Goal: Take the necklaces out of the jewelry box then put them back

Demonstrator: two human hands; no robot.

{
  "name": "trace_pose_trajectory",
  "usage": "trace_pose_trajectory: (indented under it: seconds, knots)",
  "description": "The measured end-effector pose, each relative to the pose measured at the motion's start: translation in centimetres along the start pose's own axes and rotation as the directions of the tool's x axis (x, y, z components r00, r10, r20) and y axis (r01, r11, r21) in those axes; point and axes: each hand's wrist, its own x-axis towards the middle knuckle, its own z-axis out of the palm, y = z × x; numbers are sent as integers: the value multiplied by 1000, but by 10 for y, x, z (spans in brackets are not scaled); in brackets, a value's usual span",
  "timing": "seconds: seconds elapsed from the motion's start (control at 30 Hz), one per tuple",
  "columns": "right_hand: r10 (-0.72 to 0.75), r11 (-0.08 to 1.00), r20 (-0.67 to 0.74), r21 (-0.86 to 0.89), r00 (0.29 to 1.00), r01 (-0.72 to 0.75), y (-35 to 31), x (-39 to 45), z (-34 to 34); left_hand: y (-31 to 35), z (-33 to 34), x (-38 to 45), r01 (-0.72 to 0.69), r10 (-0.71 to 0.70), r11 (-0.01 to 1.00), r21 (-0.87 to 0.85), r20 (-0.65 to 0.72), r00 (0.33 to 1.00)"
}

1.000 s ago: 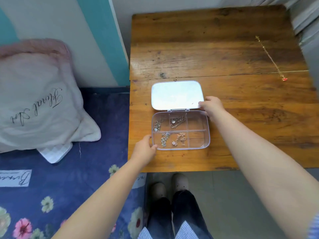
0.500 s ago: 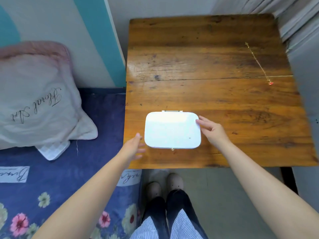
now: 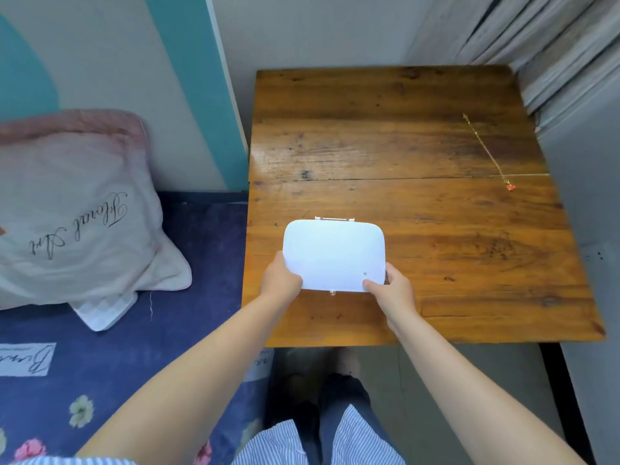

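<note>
The jewelry box (image 3: pixel 333 253) lies near the front left of the wooden table (image 3: pixel 402 209), its white lid down so the inside is hidden. My left hand (image 3: pixel 281 280) grips its front left corner. My right hand (image 3: pixel 391 290) grips its front right corner, thumb on the lid. A small clasp shows at the front edge between my hands. One thin gold necklace (image 3: pixel 486 151) with a red pendant lies stretched out on the table at the far right, apart from the box.
A bed with a dark blue floral cover (image 3: pixel 117 347) and a pale pillow (image 3: pixel 73 209) stands to the left of the table. A wall runs close along the table's right side. My legs and feet are below the table's front edge.
The lid, open one second ago, came down over the necklaces. Both hands then moved from the box's sides to grip its front corners.
</note>
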Motion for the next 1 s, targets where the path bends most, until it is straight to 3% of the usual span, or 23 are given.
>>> trace_pose_trajectory:
  seconds: [0.17, 0.27, 0.5, 0.77, 1.0]
  knots:
    - [-113, 991, -5, 66, 994, 113, -67, 45, -1, 68, -27, 34, -69, 58, 994, -87, -119, 991]
    - [-183, 980, 10, 84, 983, 181, -122, 92, 2, 117, -41, 70, -41, 10, 986, -162, -184, 983]
    - [-257, 966, 69, 35, 964, 255, -219, 196, 19, 201, -79, 170, -22, -12, 993, -112, -291, 957]
    - [-160, 987, 87, 30, 983, 158, -224, 260, 59, 203, -93, 248, -34, 19, 998, -59, -244, 970]
    - [-165, 985, 69, -46, 984, 168, -226, 263, 65, 192, -87, 257, -92, 96, 995, 30, -239, 966]
